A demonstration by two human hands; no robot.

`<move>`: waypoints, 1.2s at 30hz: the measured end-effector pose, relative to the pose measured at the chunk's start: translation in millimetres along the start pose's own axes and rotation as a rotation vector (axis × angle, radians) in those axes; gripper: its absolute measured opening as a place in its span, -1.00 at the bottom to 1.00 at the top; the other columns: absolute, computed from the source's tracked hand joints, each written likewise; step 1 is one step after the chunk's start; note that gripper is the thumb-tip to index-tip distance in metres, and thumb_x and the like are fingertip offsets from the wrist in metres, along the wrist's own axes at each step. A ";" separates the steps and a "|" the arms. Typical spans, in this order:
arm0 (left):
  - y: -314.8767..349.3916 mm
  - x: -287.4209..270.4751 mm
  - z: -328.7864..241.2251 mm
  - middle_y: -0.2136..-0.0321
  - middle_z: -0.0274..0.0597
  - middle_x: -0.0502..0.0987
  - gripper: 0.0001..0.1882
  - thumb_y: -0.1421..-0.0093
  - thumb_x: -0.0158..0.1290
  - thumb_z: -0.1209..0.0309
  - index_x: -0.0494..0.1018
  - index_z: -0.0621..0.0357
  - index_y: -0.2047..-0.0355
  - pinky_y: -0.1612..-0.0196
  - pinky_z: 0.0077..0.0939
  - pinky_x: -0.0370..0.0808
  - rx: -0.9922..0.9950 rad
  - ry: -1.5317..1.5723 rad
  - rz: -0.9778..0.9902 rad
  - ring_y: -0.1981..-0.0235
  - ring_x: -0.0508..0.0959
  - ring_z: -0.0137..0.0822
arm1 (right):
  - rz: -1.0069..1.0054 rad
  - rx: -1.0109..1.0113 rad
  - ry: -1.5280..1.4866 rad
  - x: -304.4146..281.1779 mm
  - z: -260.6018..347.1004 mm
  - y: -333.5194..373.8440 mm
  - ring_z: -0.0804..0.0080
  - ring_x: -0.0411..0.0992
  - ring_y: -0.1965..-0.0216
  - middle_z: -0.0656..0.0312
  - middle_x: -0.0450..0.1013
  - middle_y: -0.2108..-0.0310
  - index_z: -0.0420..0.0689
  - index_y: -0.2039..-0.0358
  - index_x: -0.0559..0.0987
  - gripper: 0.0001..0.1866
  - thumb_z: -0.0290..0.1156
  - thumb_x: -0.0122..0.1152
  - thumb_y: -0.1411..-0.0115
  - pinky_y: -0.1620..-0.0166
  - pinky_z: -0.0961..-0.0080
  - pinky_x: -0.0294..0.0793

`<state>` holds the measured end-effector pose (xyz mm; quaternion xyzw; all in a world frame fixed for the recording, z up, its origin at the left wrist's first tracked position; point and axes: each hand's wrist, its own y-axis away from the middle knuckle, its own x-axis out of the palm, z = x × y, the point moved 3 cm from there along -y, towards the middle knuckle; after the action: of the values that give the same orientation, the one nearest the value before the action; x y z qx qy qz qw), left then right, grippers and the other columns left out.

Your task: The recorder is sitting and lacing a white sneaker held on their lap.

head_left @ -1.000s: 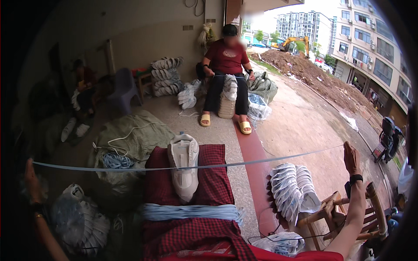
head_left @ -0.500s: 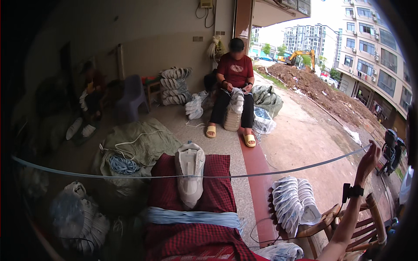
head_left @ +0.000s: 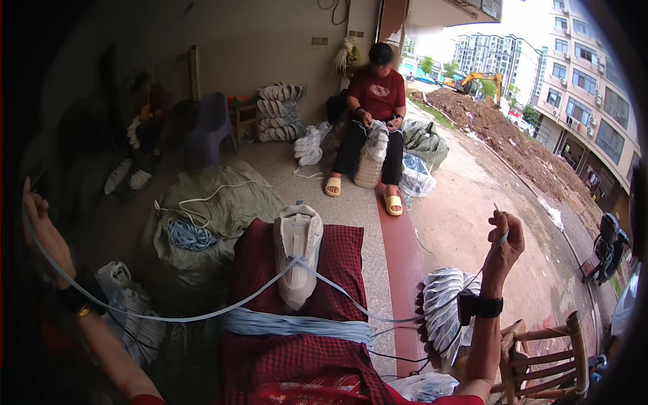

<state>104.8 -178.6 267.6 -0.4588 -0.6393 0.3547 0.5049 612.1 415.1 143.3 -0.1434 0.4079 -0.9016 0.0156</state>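
A white shoe upper (head_left: pixel 297 233) stands toe toward me on a red checked cloth cushion (head_left: pixel 341 263) before me. One light blue shoelace (head_left: pixel 202 316) crosses over its lower lacing area and sags out to both sides. Far out at the left, my left hand (head_left: pixel 48 233) is raised with the lace running up to its fingers; dim light blurs the grip. My right hand (head_left: pixel 505 251), raised on the right, pinches the lace's other side, a thin tip sticking up above the fingers. Below the shoe upper lies a bundle of light blue laces (head_left: pixel 297 326).
A person (head_left: pixel 378 98) sits ahead handling a white shoe upper. Stacked uppers (head_left: pixel 449 310) stand beside a bamboo chair (head_left: pixel 547 358) at right. A green sack (head_left: pixel 209 202) with coiled laces lies left. More uppers (head_left: pixel 131 317) sit near my left arm.
The lace, stretched taut across the view before, now hangs in two sagging arms from the shoe upper. My right hand has come inward; my left hand has come into view.
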 end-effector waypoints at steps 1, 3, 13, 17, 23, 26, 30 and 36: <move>33.3 27.2 22.5 0.30 -0.33 0.43 -0.58 -0.43 -0.02 0.29 0.43 0.34 -0.15 0.05 -0.53 0.37 -0.142 0.095 0.061 0.25 0.37 -0.47 | 0.063 0.044 0.002 23.1 -9.0 15.7 0.67 0.41 0.44 0.21 0.58 0.35 -0.22 0.25 0.60 -0.84 -0.38 0.29 -0.28 0.44 0.73 0.27; 86.5 95.4 13.1 0.18 -0.29 0.50 -0.62 -0.40 0.02 0.36 0.45 0.35 -0.13 0.08 -0.59 0.40 -0.377 0.190 0.063 0.17 0.44 -0.52 | 0.211 0.183 -0.044 59.8 -29.1 43.7 0.69 0.38 0.46 0.22 0.56 0.38 -0.23 0.28 0.58 -0.85 -0.41 0.30 -0.28 0.44 0.73 0.27; 334.9 225.8 -14.2 0.34 -0.18 0.65 -0.78 -0.31 0.15 0.42 0.56 0.31 0.12 0.33 -0.69 0.56 -1.041 0.495 0.850 0.34 0.65 -0.46 | 0.856 0.331 0.043 199.9 -80.7 161.3 0.72 0.37 0.39 0.41 0.49 0.43 -0.20 0.35 0.55 -0.93 -0.61 0.26 -0.15 0.30 0.67 0.39; 369.6 231.5 -14.8 0.32 -0.15 0.65 -0.79 -0.30 0.14 0.44 0.54 0.33 0.12 0.31 -0.65 0.60 -1.118 0.477 0.939 0.33 0.66 -0.45 | 0.877 0.444 -0.001 209.3 -81.1 179.4 0.70 0.41 0.37 0.40 0.51 0.43 -0.20 0.38 0.57 -0.94 -0.54 0.29 -0.15 0.24 0.66 0.44; 377.7 228.6 -11.2 0.32 -0.13 0.64 -0.80 -0.28 0.16 0.44 0.54 0.34 0.15 0.29 -0.61 0.61 -1.083 0.433 0.950 0.30 0.65 -0.44 | 0.864 0.333 0.130 215.8 -85.3 178.5 0.69 0.38 0.45 0.35 0.50 0.50 -0.21 0.37 0.59 -0.93 -0.60 0.26 -0.09 0.33 0.66 0.42; 379.4 227.0 -10.8 0.32 -0.12 0.64 -0.80 -0.28 0.16 0.43 0.55 0.34 0.18 0.28 -0.61 0.61 -1.075 0.457 0.950 0.30 0.65 -0.44 | 0.849 0.288 0.137 220.7 -80.9 178.1 0.65 0.40 0.48 0.33 0.51 0.51 -0.21 0.39 0.59 -0.91 -0.61 0.28 -0.04 0.37 0.62 0.42; 377.9 227.1 -11.4 0.33 -0.14 0.64 -0.81 -0.27 0.17 0.43 0.54 0.34 0.20 0.29 -0.60 0.61 -1.073 0.434 0.930 0.31 0.65 -0.45 | 0.921 0.041 0.249 229.7 -70.6 171.6 0.46 0.47 0.52 0.23 0.49 0.53 -0.21 0.45 0.56 -0.85 -0.65 0.30 0.09 0.41 0.50 0.45; 379.6 222.8 -15.3 0.36 -0.17 0.64 -0.82 -0.26 0.16 0.45 0.54 0.34 0.20 0.28 -0.62 0.59 -1.040 0.397 0.963 0.32 0.63 -0.49 | 0.958 0.156 0.228 246.8 -86.7 178.4 0.45 0.48 0.53 0.19 0.49 0.54 -0.23 0.47 0.54 -0.88 -0.62 0.30 0.06 0.41 0.45 0.47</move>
<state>190.9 156.1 -5.4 -0.9246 -0.3493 0.0982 0.1165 336.1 323.7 17.6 0.1612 0.3585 -0.8308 0.3940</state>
